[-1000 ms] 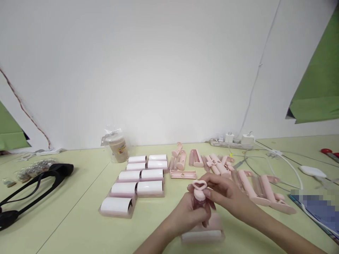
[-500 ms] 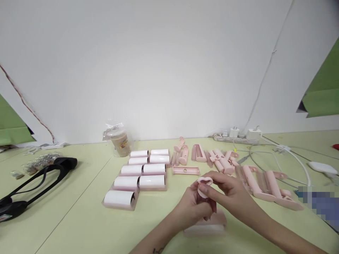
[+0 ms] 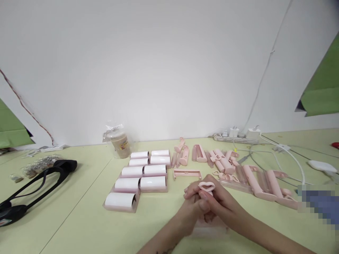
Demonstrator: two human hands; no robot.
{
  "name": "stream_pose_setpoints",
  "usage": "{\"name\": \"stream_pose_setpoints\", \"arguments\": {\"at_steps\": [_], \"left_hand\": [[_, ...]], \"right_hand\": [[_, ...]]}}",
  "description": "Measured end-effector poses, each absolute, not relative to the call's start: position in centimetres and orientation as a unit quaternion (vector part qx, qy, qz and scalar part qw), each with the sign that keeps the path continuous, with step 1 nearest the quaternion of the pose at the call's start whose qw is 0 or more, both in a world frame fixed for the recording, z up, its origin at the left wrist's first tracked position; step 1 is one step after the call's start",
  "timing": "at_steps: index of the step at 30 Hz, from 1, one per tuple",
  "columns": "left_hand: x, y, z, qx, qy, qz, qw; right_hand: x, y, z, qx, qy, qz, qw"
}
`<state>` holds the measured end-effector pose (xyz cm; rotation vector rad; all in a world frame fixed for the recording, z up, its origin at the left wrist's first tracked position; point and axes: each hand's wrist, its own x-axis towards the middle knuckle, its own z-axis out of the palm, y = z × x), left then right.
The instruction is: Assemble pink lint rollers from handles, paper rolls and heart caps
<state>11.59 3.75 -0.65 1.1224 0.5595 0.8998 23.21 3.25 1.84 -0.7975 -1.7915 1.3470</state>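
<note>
My left hand (image 3: 190, 211) and my right hand (image 3: 221, 199) are closed together around a pink plastic piece with a loop at its top (image 3: 207, 185). The loop sticks up above my fingers and thumbs, while the lower part of the piece is hidden in my grip. Beneath my hands lies a blurred pink and clear case (image 3: 212, 231), mostly covered by them. Just beyond, a long pink open holder (image 3: 187, 173) rests on the table. Right of my hands lie several small pink looped pieces (image 3: 226, 176).
Several white rolls in pinkish clear cases (image 3: 153, 182) stand in rows at the left. Pink holder parts (image 3: 224, 161) and clear covers are on the right. A bagged cup (image 3: 120, 143), a power strip (image 3: 238, 138) with cables and a black strap frame (image 3: 39, 187) lie farther out.
My fingers have closed more tightly around the pink piece, and my right hand has shifted slightly left and down over it. The small looped pieces at the right are now uncovered.
</note>
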Motion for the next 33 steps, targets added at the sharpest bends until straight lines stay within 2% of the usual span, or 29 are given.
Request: {"name": "stream_pose_setpoints", "arguments": {"at_steps": [3, 6, 11, 14, 17, 19, 22, 24, 27, 31, 33], "left_hand": [[12.8, 2.8, -1.5, 0.442, 0.335, 0.464, 0.69], [13.3, 2.2, -1.7, 0.405, 0.381, 0.465, 0.689], [13.3, 2.1, -0.8, 0.394, 0.374, 0.482, 0.688], [13.3, 2.2, -0.7, 0.4, 0.36, 0.515, 0.667], [13.3, 2.4, -1.2, 0.408, 0.323, 0.523, 0.676], [13.4, 2.7, -1.4, 0.42, 0.297, 0.511, 0.688], [13.4, 3.1, -1.7, 0.446, 0.268, 0.5, 0.692], [13.4, 3.3, -1.9, 0.46, 0.251, 0.49, 0.696], [13.3, 3.5, -2.0, 0.477, 0.237, 0.47, 0.704], [13.2, 3.6, -2.0, 0.486, 0.24, 0.444, 0.714], [13.1, 3.5, -1.9, 0.485, 0.249, 0.438, 0.715]], "right_hand": [[22.9, 2.9, 1.8, -0.291, -0.696, 0.541, 0.371], [22.7, 2.7, 1.5, -0.274, -0.701, 0.537, 0.38], [22.3, 3.0, 0.5, -0.263, -0.728, 0.411, 0.481], [22.0, 3.0, 0.5, -0.275, -0.739, 0.359, 0.5], [21.9, 2.7, 0.8, -0.307, -0.724, 0.365, 0.497], [22.1, 2.7, 1.3, -0.328, -0.707, 0.41, 0.473], [22.8, 3.4, 2.7, -0.321, -0.72, 0.483, 0.381], [23.2, 4.3, 3.8, -0.299, -0.76, 0.474, 0.329], [23.3, 5.5, 5.4, -0.262, -0.807, 0.435, 0.3], [23.1, 5.5, 6.2, -0.221, -0.825, 0.47, 0.223], [22.9, 5.1, 5.9, -0.192, -0.812, 0.507, 0.216]]}}
